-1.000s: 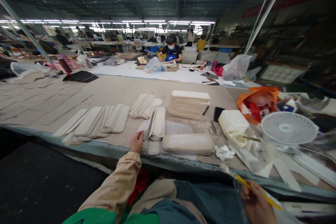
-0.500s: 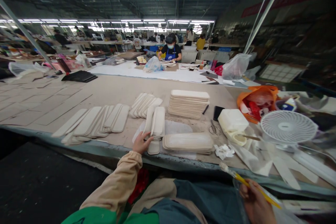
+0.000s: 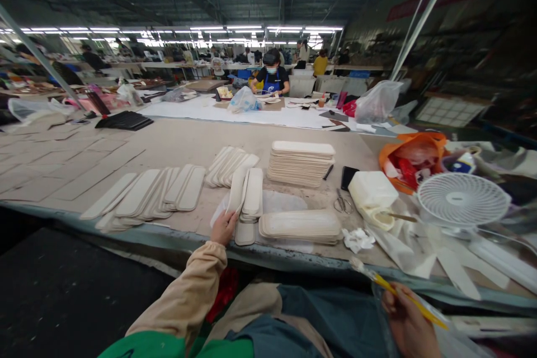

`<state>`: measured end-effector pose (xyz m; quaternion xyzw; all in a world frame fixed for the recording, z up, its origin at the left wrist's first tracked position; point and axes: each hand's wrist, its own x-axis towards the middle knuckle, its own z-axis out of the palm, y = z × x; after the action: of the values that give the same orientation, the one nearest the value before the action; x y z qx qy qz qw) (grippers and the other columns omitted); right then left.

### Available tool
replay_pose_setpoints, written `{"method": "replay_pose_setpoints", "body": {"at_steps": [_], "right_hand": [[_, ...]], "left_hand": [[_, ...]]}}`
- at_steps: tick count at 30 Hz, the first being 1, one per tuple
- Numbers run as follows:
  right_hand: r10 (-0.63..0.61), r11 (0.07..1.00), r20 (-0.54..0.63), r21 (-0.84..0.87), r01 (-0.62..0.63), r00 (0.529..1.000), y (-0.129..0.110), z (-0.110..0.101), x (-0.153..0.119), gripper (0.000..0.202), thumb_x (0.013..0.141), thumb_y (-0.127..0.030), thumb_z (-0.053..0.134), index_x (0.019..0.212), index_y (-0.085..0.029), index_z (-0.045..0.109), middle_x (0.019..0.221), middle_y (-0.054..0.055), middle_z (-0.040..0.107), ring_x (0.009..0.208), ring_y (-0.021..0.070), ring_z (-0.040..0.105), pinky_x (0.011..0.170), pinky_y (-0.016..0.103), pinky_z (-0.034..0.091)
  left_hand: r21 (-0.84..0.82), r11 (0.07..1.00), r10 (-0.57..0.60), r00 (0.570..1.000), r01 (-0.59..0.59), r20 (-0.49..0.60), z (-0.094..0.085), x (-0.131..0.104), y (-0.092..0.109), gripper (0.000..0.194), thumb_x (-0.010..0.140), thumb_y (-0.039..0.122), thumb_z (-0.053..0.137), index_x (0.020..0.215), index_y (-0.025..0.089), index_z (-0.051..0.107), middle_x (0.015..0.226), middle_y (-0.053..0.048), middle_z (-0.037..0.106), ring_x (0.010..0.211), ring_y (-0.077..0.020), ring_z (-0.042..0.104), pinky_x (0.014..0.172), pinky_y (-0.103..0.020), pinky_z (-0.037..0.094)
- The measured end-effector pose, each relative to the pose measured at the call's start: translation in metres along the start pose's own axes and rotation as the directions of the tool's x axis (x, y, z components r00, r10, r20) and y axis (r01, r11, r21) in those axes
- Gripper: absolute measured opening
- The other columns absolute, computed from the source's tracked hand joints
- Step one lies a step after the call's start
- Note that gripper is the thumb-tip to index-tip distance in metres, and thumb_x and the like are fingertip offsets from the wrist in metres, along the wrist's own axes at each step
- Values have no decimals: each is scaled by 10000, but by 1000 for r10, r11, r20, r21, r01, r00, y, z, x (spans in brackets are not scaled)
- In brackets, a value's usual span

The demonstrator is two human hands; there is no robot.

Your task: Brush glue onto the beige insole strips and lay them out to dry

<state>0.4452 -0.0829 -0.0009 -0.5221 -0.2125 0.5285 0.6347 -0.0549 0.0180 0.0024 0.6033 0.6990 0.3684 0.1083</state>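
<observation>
My left hand (image 3: 224,227) is closed on the near end of a long, round-cornered cream panel (image 3: 237,190). This panel slants up slightly next to a small pile of like panels (image 3: 253,193). A yellow-handled paintbrush (image 3: 385,285) is gripped in my right hand (image 3: 410,316), low at the right, in front of the table edge; its pale bristles point up and left. To the right lies a stack of cream panels (image 3: 300,225), with a taller stack (image 3: 301,165) behind it. Fanned-out panels (image 3: 140,196) spread to the left, and another fanned group (image 3: 224,166) lies just beyond my left hand.
Scissors (image 3: 343,202), a black phone-like object (image 3: 349,178), a white plastic container (image 3: 373,190) and crumpled tissue (image 3: 358,239) lie at the right. Beyond are a white fan (image 3: 459,198) and an orange bag (image 3: 413,159). A co-worker (image 3: 272,75) sits across the table.
My left hand's fingers have closed on the near end of the slanting panel, after resting spread beside it. The right hand with the paintbrush has hardly moved.
</observation>
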Motion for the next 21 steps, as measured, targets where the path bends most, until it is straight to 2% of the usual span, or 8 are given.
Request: {"method": "replay_pose_setpoints", "body": {"at_steps": [8, 12, 15, 21], "right_hand": [[1, 1000, 28, -8, 0, 1000, 2, -2, 0, 313, 640, -391, 811, 807, -185, 644, 587, -13, 509, 527, 74, 427, 455, 158, 382], [-20, 999, 21, -38, 21, 1000, 3, 1, 1, 329, 607, -386, 836, 799, -190, 654, 592, -7, 535, 531, 83, 450, 453, 164, 388], [-33, 995, 15, -89, 34, 999, 5, 2, -1, 338, 592, -384, 845, 811, -202, 662, 617, -9, 554, 546, 95, 470, 456, 179, 395], [-70, 974, 49, -213, 78, 996, 8, 4, -5, 283, 660, -405, 792, 854, -240, 668, 670, -6, 575, 565, 125, 485, 471, 237, 402]], "left_hand": [[31, 999, 5, 1000, -5, 10, 2, -1, -2, 346, 896, 427, 443, 981, 230, 714, 939, -56, 662, 911, -194, 635, 816, -276, 494], [44, 999, 9, 1000, -10, 21, 3, -1, -2, 329, 885, 426, 473, 1007, 231, 709, 981, -55, 659, 932, -189, 635, 836, -270, 495], [58, 998, 3, 1000, -5, 30, 3, -2, -2, 308, 870, 413, 505, 1030, 243, 705, 997, -45, 659, 912, -183, 638, 830, -270, 501], [78, 997, -6, 999, 3, 42, 1, -2, 2, 318, 846, 395, 537, 1059, 226, 703, 1008, -48, 661, 840, -181, 639, 801, -279, 514]]}}
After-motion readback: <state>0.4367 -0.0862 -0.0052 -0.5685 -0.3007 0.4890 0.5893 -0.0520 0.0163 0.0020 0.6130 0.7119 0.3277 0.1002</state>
